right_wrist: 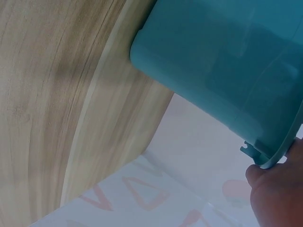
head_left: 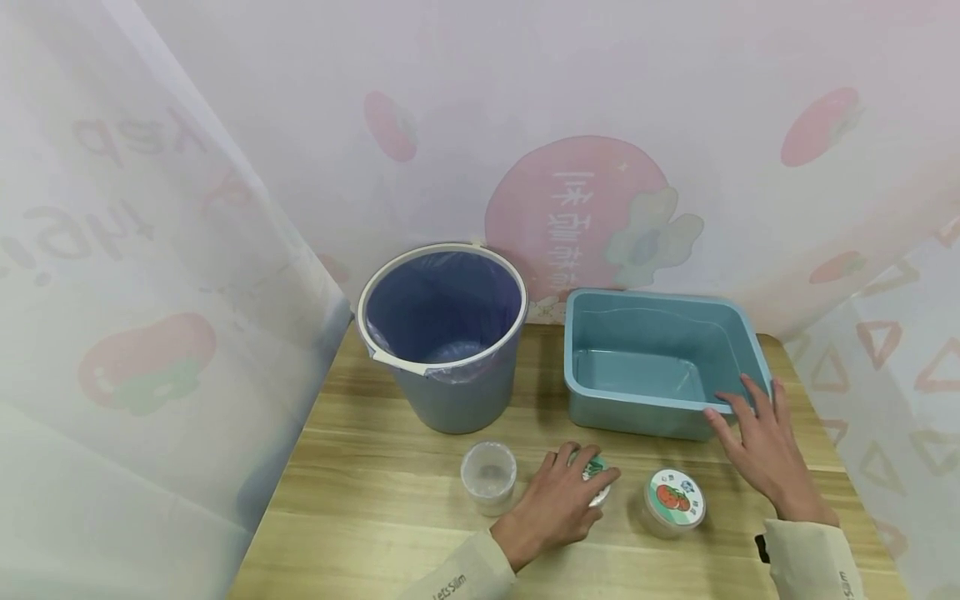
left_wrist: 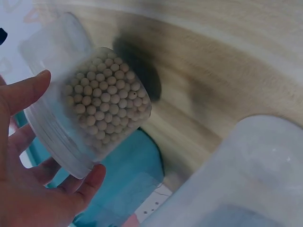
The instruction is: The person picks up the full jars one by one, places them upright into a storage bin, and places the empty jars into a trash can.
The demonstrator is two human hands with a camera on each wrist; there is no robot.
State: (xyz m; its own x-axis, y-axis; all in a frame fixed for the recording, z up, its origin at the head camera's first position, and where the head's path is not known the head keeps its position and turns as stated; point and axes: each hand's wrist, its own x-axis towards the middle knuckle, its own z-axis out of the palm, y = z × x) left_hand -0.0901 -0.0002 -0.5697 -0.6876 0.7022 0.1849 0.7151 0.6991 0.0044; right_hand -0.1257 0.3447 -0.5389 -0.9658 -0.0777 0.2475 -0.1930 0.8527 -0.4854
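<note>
Clear jar (head_left: 596, 482) half under left hand (head_left: 555, 508)

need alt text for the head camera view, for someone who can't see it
A person's left hand grips a small lidded tub on a wooden table, while the right hand rests on the front rim of an empty teal basin. A lined grey bucket stands behind, with an open clear tub and another lidded tub in front.

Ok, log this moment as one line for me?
left hand: grips lidded jar of beads | right hand: fingers on teal basin rim | nearby: bucket, open cup, second jar
</note>
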